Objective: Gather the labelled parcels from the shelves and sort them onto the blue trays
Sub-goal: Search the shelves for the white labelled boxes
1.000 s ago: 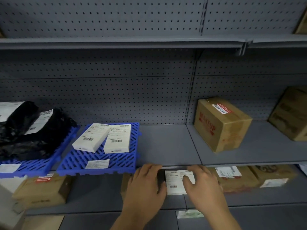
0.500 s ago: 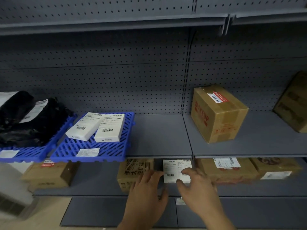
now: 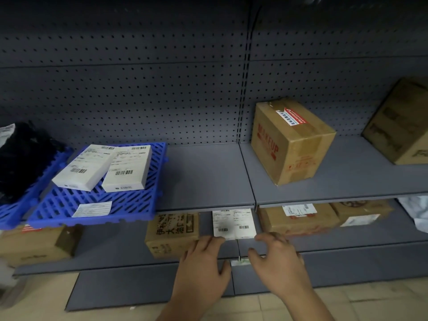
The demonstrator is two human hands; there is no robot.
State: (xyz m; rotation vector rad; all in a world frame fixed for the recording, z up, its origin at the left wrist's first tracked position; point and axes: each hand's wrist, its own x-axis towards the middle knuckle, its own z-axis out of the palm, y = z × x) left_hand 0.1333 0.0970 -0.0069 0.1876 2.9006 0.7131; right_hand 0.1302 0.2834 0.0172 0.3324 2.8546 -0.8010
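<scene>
A flat white labelled parcel (image 3: 234, 223) lies on the lower shelf, partly under the middle shelf's front edge. My left hand (image 3: 203, 267) reaches toward its near left corner, fingertips at the parcel's edge. My right hand (image 3: 275, 258) hovers at its near right corner with fingers spread and slightly bent. Neither hand grips it. On the middle shelf a blue slatted tray (image 3: 129, 205) carries two white labelled boxes (image 3: 104, 166). A second blue tray (image 3: 11, 214) at the far left holds black bagged parcels (image 3: 23, 156).
A "MAKEUP" carton (image 3: 291, 140) stands on the middle shelf (image 3: 203, 177), another carton (image 3: 398, 121) at far right. On the lower shelf sit several brown cartons: one with black characters (image 3: 171, 232), one at left (image 3: 34, 244), two right (image 3: 298, 218). Tiled floor below.
The view has tilted down and drawn closer. Both hands slid back from on top of the white parcel to its near edge, and more of its label shows.
</scene>
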